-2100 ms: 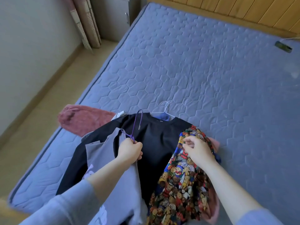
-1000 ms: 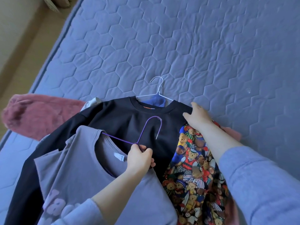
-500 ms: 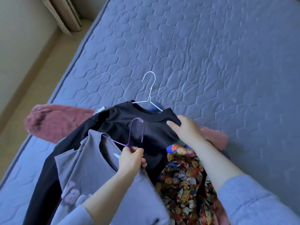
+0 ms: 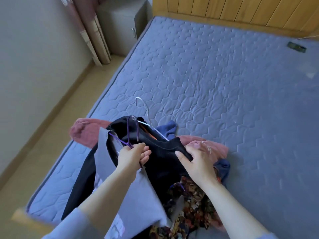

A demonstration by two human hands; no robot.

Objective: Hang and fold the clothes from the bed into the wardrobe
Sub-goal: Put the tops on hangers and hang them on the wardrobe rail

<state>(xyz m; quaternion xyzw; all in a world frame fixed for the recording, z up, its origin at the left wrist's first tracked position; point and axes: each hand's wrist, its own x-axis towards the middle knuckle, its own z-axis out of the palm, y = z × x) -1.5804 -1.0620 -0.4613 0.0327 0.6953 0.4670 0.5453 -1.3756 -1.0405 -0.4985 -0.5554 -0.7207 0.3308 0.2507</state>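
A pile of clothes lies at the near left corner of the bed (image 4: 224,83). My left hand (image 4: 132,156) grips the neck of a purple hanger (image 4: 132,128) that carries a grey-lilac shirt (image 4: 136,192). My right hand (image 4: 196,163) grips the collar edge of a black sweatshirt (image 4: 162,152), which hangs on a white hanger (image 4: 146,114). A bear-print garment (image 4: 191,204) lies under my right forearm. A pink garment (image 4: 207,145) and a blue one (image 4: 168,129) sit behind the black sweatshirt.
A dusty-pink fleece piece (image 4: 84,131) lies at the bed's left edge. A grey nightstand (image 4: 120,23) and a curtain (image 4: 89,31) stand at the far left by the wooden headboard (image 4: 241,11). A small dark object (image 4: 296,47) rests at the bed's far right.
My right hand came off the bear-print garment, crossed to the black sweatshirt's collar and now grips it. The sweatshirt has bunched up. My left hand kept hold of the purple hanger throughout.
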